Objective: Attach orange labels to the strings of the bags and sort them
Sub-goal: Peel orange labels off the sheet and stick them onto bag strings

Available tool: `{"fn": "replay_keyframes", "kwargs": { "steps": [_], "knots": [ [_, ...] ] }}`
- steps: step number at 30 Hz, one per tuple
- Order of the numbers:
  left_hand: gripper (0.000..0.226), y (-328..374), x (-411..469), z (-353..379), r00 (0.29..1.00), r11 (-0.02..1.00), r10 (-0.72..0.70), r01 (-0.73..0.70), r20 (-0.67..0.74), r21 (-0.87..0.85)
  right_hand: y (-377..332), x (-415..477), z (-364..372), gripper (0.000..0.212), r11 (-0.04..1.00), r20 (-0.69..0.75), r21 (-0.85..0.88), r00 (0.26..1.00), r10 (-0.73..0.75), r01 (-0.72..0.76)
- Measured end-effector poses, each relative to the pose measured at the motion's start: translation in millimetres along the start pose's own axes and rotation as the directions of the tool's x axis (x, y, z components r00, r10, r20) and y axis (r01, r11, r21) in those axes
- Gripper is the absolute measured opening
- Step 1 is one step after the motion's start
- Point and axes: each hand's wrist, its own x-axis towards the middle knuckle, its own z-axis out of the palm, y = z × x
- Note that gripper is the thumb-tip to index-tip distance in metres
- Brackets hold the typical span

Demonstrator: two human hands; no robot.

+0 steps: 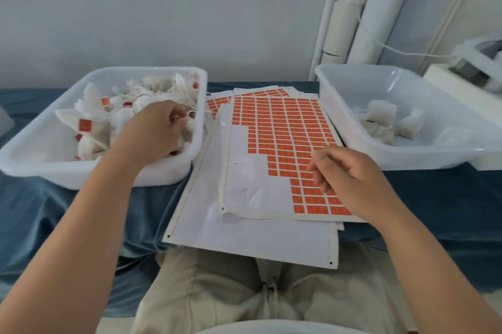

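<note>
Left hand (154,130), grip clamped on string (191,113) of bag, holding it inside left tray (163,173), likely sorting with labelled bags (91,94). Right hand (350,179) curling over label sheet (282,127), probably peeling next label; grip holding anything or not, cannot tell. Unlabelled bags (380,119) waiting in right tray (407,162).

Head-worn wide-angle camera looking forward and down from above lap (217,293). Sitting close: label sheets (282,127) filling centre, left tray (27,166) and right tray (353,89) flanking, wall (163,7) closing off top of view.
</note>
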Motion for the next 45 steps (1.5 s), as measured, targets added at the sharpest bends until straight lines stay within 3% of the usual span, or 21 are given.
{"fn": "replay_keyframes", "kwargs": {
  "steps": [3, 5, 8, 11, 13, 16, 19, 22, 25, 31, 36, 38, 42, 45],
  "knots": [
    [0.025, -1, 2, -3, 0.998, 0.998, 0.025, -0.028, 0.06, 0.053, 1, 3, -23, 0.039, 0.998, -0.098, -0.066, 0.995, 0.007, -0.014],
    [0.027, -5, -1, -4, 0.997, 0.996, 0.05, -0.054, 0.06, 0.067, 11, 8, -42, 0.031, 0.994, -0.227, -0.097, 0.974, 0.026, -0.049],
    [0.027, -12, -11, -8, 0.996, 0.997, 0.042, -0.037, -0.079, 0.065, 35, 20, -72, 0.014, 0.988, -0.424, -0.046, 0.899, 0.112, -0.145],
    [0.019, -7, -21, -10, 0.973, 0.997, 0.071, -0.074, -0.221, -0.004, 52, 43, -101, 0.013, 0.971, -0.496, -0.028, 0.847, 0.191, -0.236],
    [0.013, 0, -24, -11, 0.95, 0.995, 0.051, -0.074, -0.307, -0.063, 62, 68, -120, 0.021, 0.953, -0.481, -0.114, 0.855, 0.194, -0.281],
    [0.044, 13, -33, -11, 0.91, 0.984, 0.028, -0.097, -0.414, -0.147, 83, 115, -140, 0.031, 0.906, -0.388, -0.122, 0.859, 0.333, -0.406],
    [0.03, 42, -52, -6, 0.861, 0.952, 0.055, -0.198, -0.505, -0.234, 106, 148, -146, 0.035, 0.783, -0.206, 0.098, 0.757, 0.62, -0.615],
    [0.014, 76, -73, 8, 0.901, 0.88, 0.007, -0.211, -0.434, -0.425, 118, 168, -152, 0.04, 0.679, -0.127, 0.154, 0.668, 0.734, -0.717],
    [0.014, 95, -84, 29, 0.961, 0.796, -0.008, -0.16, -0.275, -0.583, 125, 183, -156, 0.035, 0.669, -0.127, 0.262, 0.663, 0.738, -0.695],
    [0.016, 103, -90, 63, 0.994, 0.785, 0.045, -0.096, -0.098, -0.612, 120, 184, -161, 0.033, 0.763, -0.273, 0.251, 0.713, 0.646, -0.595],
    [0.016, 106, -95, 73, 0.996, 0.764, 0.071, -0.088, -0.052, -0.639, 82, 151, -159, 0.039, 0.924, -0.386, 0.117, 0.84, 0.38, -0.364],
    [0.017, 110, -97, 74, 0.996, 0.756, 0.087, -0.086, -0.03, -0.649, 62, 130, -145, 0.05, 0.95, -0.378, 0.153, 0.872, 0.31, -0.271],
    [0.024, 120, -102, 75, 0.991, 0.732, 0.129, -0.085, 0.015, -0.676, 40, 91, -106, 0.042, 0.928, -0.315, 0.36, 0.923, 0.221, -0.099],
    [0.033, 125, -105, 75, 0.99, 0.712, 0.137, -0.077, 0.031, -0.698, 31, 66, -66, 0.042, 0.913, -0.242, 0.403, 0.955, 0.174, -0.065]
  ]
}}
